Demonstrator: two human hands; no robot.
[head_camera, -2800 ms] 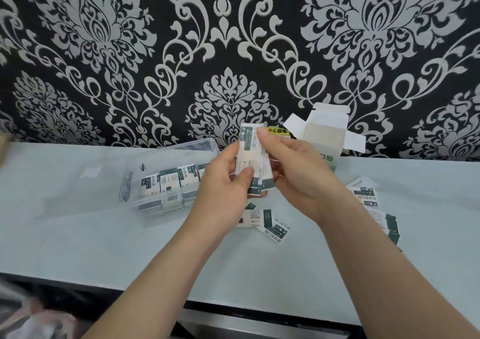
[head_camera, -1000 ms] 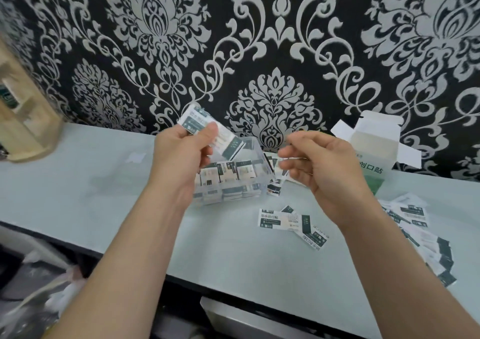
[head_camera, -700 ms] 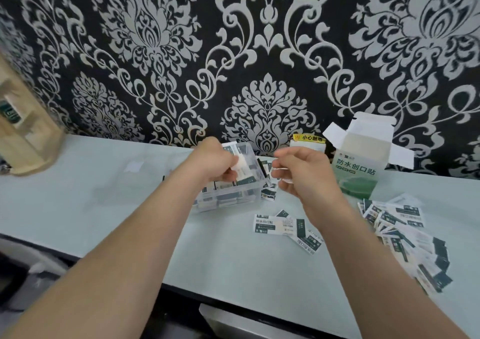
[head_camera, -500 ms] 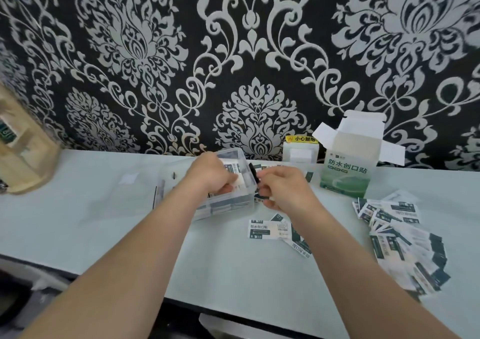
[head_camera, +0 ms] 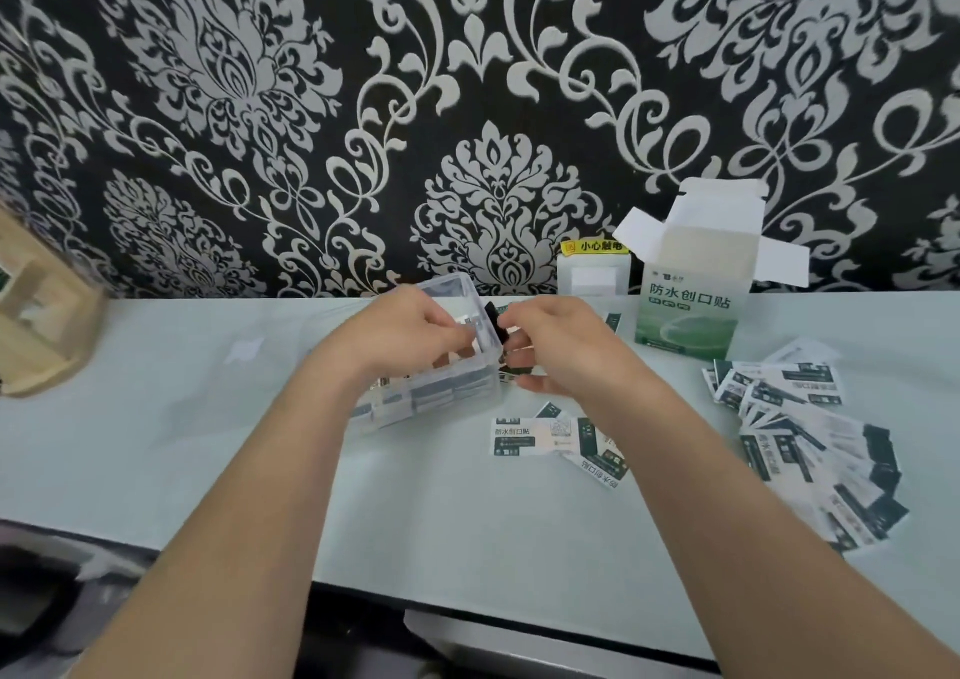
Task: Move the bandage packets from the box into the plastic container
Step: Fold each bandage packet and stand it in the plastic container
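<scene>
The clear plastic container (head_camera: 441, 392) stands mid-table with several green-and-white bandage packets stacked inside. My left hand (head_camera: 410, 335) reaches into it from above, fingers curled on a bundle of packets against its right wall. My right hand (head_camera: 561, 345) is just outside that wall, pinching the dark end of a bandage packet (head_camera: 493, 322) at the rim. The open white-and-green bandage box (head_camera: 691, 314) stands upright at the back right. Two loose packets (head_camera: 530, 436) lie in front of the container, and a spread pile of packets (head_camera: 810, 444) lies to the right.
A wooden rack (head_camera: 36, 309) sits at the far left. A small white box with a yellow label (head_camera: 592, 273) stands against the patterned wall beside the bandage box. A clear lid (head_camera: 244, 351) lies left of the container. The table's front edge runs along the bottom.
My left hand has brought its bundle of packets down from above into the container. My right hand has moved left to the container's right rim.
</scene>
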